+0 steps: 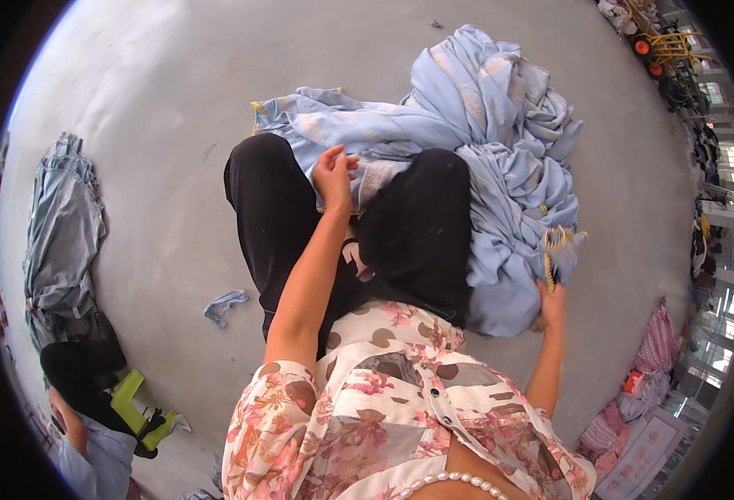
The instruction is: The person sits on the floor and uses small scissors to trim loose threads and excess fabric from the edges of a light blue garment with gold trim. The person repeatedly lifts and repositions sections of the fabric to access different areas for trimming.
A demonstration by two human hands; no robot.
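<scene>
A large heap of light-blue patterned fabric (pixel 467 100) with yellow-edged borders lies on the floor before me and around my right side. My left hand (pixel 334 177) hovers between my knees over the near part of the cloth. Its fingers are loosely curled and a little apart, with nothing visible in them. Low at my right side, my right hand (pixel 552 304) is closed on the fabric's edge, where a yellow trim (pixel 549 271) stands up from it. Some of its fingers are hidden, and the trim's upper end is blurred.
A small blue scrap (pixel 224 307) lies on the grey floor (pixel 159 208) to my left. Beyond it are a bundle of grey-blue cloth (pixel 63 225), a lime-green stool (pixel 138 408) and another person's hand (pixel 69 421). Pink cloth (pixel 657 337) and a yellow-framed cart (pixel 671 48) are at right.
</scene>
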